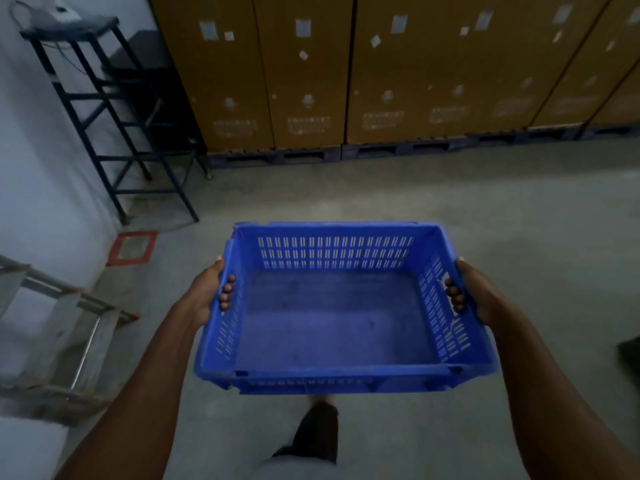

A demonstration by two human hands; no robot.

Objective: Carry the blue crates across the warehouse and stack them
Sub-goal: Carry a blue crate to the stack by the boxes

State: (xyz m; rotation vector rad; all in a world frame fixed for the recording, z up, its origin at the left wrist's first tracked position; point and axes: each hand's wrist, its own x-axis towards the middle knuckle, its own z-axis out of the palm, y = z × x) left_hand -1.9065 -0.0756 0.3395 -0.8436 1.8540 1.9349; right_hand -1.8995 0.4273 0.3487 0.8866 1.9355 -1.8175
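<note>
The crate (341, 327) was held above the floor (450, 202), between both hands. The left hand (207, 292) gripped its left wall and the right hand (474, 292) its right wall, fingers (227, 292) curled through the handle holes.

A warehouse or storeroom is shown. Tall brown cardboard cartons (381, 71), marked with white labels and printed text, are lined up in a row on dark pallets (277, 156). A bare grey concrete floor (450, 202) is seen in front of them. A black metal rack (114, 133) is set against a plain white wall (31, 150).
</note>
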